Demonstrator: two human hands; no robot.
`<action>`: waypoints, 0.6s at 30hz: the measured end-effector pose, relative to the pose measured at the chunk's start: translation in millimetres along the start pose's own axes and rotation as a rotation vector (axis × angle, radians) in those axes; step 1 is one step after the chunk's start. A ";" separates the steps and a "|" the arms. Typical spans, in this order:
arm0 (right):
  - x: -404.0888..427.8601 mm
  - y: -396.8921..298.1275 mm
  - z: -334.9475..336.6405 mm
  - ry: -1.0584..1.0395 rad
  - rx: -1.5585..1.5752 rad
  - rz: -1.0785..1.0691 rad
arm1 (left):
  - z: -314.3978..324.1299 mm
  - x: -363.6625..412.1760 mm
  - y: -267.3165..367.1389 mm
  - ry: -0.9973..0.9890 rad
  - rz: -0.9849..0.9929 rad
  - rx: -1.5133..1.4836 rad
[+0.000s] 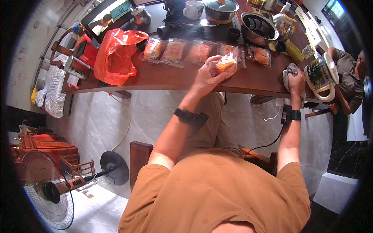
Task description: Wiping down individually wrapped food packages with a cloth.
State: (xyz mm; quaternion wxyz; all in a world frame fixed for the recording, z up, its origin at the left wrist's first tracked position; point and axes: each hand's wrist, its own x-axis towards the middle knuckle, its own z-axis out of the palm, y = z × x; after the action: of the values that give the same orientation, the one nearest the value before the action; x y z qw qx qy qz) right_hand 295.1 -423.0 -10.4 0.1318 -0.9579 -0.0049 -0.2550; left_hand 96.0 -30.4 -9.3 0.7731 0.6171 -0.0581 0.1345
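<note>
My left hand [207, 76] grips a clear-wrapped pastry [226, 64] above the front edge of the brown wooden table [163, 78]. Farther to the right, my right hand [296, 81] holds a crumpled grey cloth [290, 74] at the table edge, just left of a glass kettle [317, 74] with a white lid and handle. Behind my left hand lie more wrapped pastries in a loose row: one at the left end [153, 49], a paler one [173, 51], one in the middle [200, 51] and one at the right [260, 56]. Another is partly hidden behind the held one.
An open red plastic bag [116, 55] rests left of the pastries, beside a tipped can [78, 67]. At the back are a steel pot [259, 27], a lidded pot [220, 11] and a white mug [193, 10]. A person [348, 75] is at the right; a standing fan [51, 190] is at lower left.
</note>
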 end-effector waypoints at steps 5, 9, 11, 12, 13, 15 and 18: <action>10.6 -1.3 6.0 0.053 -0.065 -0.044 | -1.7 0.1 -4.9 0.021 0.039 0.124; 13.7 2.4 12.6 0.083 -0.111 -0.060 | -0.4 0.0 -6.5 0.027 0.040 0.073; 12.2 3.0 13.8 0.091 -0.101 -0.062 | -0.2 -0.9 -4.7 0.032 0.044 0.068; 11.6 3.1 14.1 0.101 -0.091 -0.064 | 0.0 -1.2 -3.2 0.032 0.044 0.068; 11.4 2.9 14.7 0.100 -0.091 -0.064 | 0.2 -1.4 -1.6 0.038 0.051 0.123; 11.4 5.5 16.9 0.136 -0.107 -0.061 | 1.3 -1.7 3.1 0.041 0.057 0.176; 11.3 8.0 18.0 0.159 -0.081 -0.099 | 1.4 -2.6 6.4 0.031 0.067 0.240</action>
State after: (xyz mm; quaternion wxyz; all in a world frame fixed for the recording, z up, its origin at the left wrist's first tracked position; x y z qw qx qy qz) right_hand 314.4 -426.8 -21.9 0.0801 -0.9378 -0.0316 -0.3363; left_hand 91.9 -30.7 -3.6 0.6896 0.7006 -0.0501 0.1760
